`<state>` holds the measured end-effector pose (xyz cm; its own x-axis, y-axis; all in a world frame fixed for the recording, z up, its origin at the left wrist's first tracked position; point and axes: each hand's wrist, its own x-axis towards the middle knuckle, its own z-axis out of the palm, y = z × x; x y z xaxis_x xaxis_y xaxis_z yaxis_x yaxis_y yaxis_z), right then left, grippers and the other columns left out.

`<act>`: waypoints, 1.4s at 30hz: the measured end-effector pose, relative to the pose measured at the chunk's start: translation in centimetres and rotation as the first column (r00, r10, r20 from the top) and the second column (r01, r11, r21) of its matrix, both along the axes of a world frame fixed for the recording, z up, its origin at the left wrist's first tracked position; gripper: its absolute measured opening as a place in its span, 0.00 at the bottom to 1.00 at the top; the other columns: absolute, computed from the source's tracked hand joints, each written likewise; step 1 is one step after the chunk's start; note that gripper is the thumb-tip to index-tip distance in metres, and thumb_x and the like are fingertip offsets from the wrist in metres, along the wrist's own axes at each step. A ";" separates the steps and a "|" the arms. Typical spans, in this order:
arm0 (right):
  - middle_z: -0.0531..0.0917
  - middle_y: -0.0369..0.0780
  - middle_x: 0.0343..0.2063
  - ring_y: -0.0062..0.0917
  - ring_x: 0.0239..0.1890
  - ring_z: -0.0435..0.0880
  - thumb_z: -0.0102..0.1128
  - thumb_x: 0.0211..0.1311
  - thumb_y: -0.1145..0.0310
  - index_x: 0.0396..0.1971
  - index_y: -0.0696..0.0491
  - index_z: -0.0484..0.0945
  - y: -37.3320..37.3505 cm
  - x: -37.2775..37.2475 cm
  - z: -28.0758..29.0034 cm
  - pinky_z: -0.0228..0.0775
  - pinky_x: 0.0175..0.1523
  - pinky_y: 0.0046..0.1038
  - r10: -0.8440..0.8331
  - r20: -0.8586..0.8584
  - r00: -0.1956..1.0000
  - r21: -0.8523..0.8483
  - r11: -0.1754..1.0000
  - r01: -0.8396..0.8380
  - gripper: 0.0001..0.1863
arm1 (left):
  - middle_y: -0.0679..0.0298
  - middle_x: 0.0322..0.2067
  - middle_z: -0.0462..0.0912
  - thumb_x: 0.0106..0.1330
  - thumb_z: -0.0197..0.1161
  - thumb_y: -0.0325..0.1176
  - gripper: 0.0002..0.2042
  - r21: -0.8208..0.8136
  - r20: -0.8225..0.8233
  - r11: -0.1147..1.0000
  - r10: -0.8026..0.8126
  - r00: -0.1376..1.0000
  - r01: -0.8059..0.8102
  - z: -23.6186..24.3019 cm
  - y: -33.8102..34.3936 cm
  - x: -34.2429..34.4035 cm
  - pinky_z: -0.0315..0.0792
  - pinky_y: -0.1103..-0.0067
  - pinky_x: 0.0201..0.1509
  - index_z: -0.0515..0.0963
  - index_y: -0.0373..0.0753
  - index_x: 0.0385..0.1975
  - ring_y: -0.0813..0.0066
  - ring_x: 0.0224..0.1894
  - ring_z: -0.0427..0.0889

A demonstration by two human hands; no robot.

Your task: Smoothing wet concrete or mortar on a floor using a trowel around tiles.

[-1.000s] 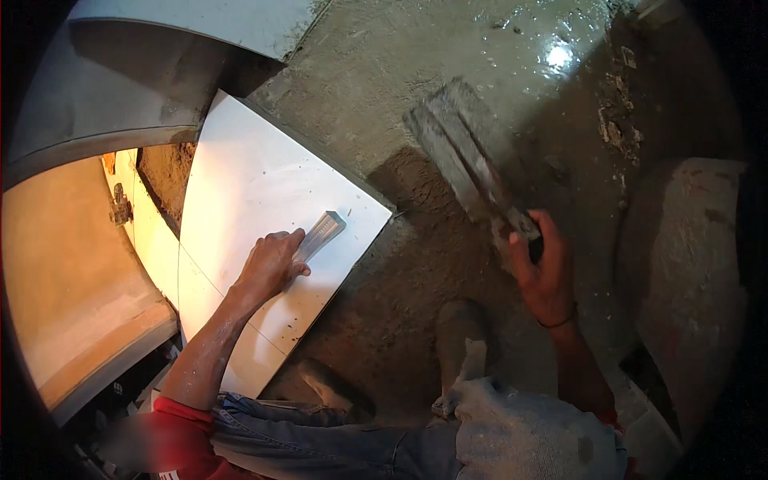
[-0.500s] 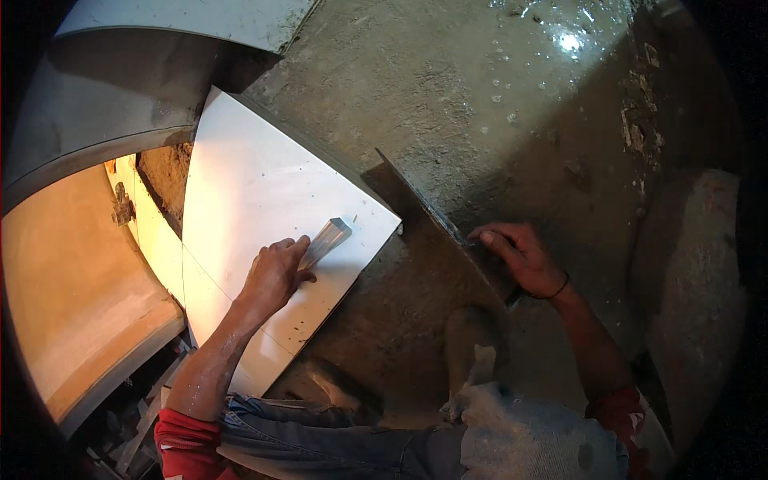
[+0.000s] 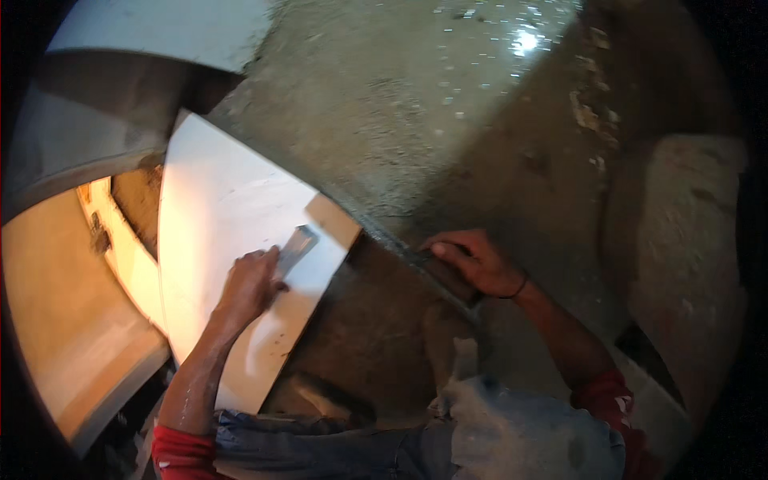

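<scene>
My left hand (image 3: 246, 292) is closed round a short, silvery straight-sided metal bar (image 3: 299, 242). The bar lies over a white panel (image 3: 228, 192) with a curved left edge, and my fingers are close to its surface. My right hand (image 3: 474, 262) grips a long, thin, dark strip (image 3: 392, 244) seen almost edge-on, thumb and fingers near its lower end. The strip's far end reaches the panel's right corner, where a brownish patch shows; whether it touches the panel I cannot tell.
A lit, curved tan surface (image 3: 72, 296) stands at the left, below a grey curved piece (image 3: 96, 120). Wet, muddy floor (image 3: 352, 104) stretches beyond the panel. A rough slab-like block (image 3: 692, 224) stands at the right. My bent legs (image 3: 320, 440) are at the lower edge.
The dark strip and my right hand have moved left, bringing the strip's end up to the panel's corner. My left hand still holds the metal bar. The whole view has shifted somewhat.
</scene>
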<state>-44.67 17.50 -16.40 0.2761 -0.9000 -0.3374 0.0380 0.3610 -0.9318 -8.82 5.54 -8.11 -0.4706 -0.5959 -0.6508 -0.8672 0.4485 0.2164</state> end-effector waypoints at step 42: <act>0.84 0.36 0.39 0.19 0.41 0.78 0.50 0.74 0.51 0.46 0.59 0.82 7.1 -7.0 0.7 0.70 0.50 0.26 -0.504 -0.186 0.843 0.292 0.791 0.537 0.24 | 0.45 0.29 0.82 0.45 0.79 0.38 0.24 0.081 0.064 0.996 0.038 0.997 -0.043 -0.3 -0.4 0.2 0.75 0.59 0.43 0.73 0.31 0.34 0.43 0.38 0.82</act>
<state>-51.64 24.62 -15.70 -0.2504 -0.7345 -0.6307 0.2262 0.5890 -0.7758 -8.62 5.16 -8.41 -0.4044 -0.5568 -0.7256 -0.8971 0.3959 0.1962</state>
